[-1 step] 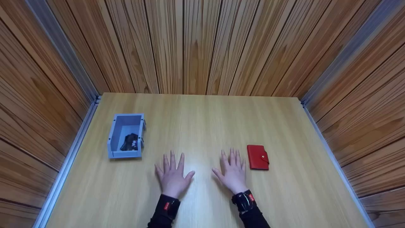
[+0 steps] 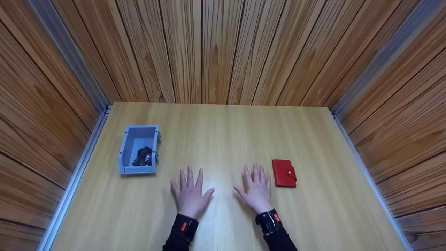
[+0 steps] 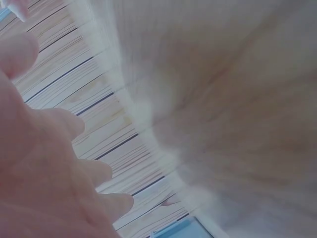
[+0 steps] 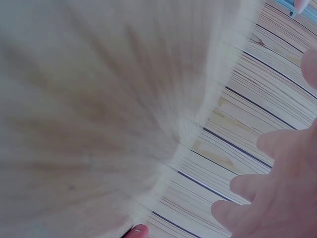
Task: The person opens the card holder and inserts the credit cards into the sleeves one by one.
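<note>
Palm down over the table, my left hand (image 2: 190, 198) has its fingers spread and holds nothing. To its upper left is a blue-grey bin (image 2: 137, 169) with a small black item (image 2: 143, 156) inside, bearing white marks; its kind is unclear. My right hand (image 2: 257, 195) is also spread, with nothing in it. Just right of its fingertips lies a red snap-strap wallet or small notebook (image 2: 284, 173), closed and flat. In the left wrist view a corner of the bin (image 3: 183, 229) shows; in the right wrist view the red item (image 4: 136, 232) peeks in at the bottom.
The light wooden table (image 2: 216, 136) is bounded by wood-plank walls (image 2: 216, 52) at the back and both sides. Metal rails (image 2: 75, 177) run along the side edges. Each wrist wears a black strap (image 2: 269, 221) with a device.
</note>
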The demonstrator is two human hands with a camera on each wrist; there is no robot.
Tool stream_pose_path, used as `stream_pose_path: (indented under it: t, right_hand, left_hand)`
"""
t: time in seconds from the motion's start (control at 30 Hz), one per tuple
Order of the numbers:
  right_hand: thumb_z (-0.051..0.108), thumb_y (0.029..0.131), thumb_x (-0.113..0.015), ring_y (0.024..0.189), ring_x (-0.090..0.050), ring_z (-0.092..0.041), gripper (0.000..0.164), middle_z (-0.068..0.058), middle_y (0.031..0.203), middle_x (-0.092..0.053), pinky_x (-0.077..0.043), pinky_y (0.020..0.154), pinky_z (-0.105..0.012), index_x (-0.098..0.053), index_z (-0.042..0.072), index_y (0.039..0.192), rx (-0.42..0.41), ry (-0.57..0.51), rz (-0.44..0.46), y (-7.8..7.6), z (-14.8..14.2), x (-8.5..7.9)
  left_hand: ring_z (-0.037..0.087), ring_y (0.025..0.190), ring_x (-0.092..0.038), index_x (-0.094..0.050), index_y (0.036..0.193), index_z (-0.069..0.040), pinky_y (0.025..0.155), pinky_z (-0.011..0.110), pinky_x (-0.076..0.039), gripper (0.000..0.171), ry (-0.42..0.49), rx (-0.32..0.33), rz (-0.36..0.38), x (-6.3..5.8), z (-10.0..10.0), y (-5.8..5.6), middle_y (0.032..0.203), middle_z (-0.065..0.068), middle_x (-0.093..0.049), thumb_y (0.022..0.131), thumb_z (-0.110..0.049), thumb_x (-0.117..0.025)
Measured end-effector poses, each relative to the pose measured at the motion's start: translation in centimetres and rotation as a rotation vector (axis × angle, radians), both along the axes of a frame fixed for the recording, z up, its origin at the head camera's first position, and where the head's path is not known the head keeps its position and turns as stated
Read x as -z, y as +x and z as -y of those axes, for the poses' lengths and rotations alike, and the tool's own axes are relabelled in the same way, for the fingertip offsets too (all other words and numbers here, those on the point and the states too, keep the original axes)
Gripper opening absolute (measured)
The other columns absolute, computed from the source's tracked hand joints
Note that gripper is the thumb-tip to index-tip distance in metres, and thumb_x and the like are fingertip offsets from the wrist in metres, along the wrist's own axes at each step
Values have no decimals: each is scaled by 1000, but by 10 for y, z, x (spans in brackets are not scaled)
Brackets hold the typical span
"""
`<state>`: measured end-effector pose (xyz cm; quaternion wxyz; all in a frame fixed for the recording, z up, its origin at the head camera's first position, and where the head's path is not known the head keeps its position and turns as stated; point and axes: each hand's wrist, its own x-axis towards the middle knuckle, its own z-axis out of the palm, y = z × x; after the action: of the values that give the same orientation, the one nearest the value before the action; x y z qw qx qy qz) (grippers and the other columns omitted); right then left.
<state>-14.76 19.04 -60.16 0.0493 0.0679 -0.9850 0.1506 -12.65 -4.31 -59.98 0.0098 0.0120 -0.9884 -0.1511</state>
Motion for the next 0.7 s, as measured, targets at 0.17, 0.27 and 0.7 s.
stream_pose_path:
  t: [0.17, 0.27, 0.7]
  right_hand:
    - [58, 88, -63, 145, -13, -46, 84, -25, 159, -19, -10, 109, -70, -36, 12, 153, -1, -7, 6, 0, 0, -1]
    - [58, 88, -63, 145, -13, -46, 84, -25, 159, -19, -11, 109, -70, -36, 13, 153, -1, -18, 2, 0, 0, -3]
    - [28, 86, -77, 124, -49, -40, 62, -22, 133, -56, -32, 105, -60, -54, 3, 138, -38, -149, -229, 16, -25, -19]
  left_hand:
    - [44, 147, -5, -31, 156, -25, 108, 72, 1, 84, 1, -8, 7, -1, 1, -1, 163, 17, -12, 88, -70, -51]
    - [44, 147, -5, -30, 156, -25, 108, 72, 2, 84, 20, -13, 6, -3, 0, -2, 163, 17, -12, 88, -70, -52]
    - [45, 139, -31, -44, 147, -5, 110, 63, -21, 75, 249, -5, -70, -15, -34, -1, 150, 25, -38, 90, -49, -65]
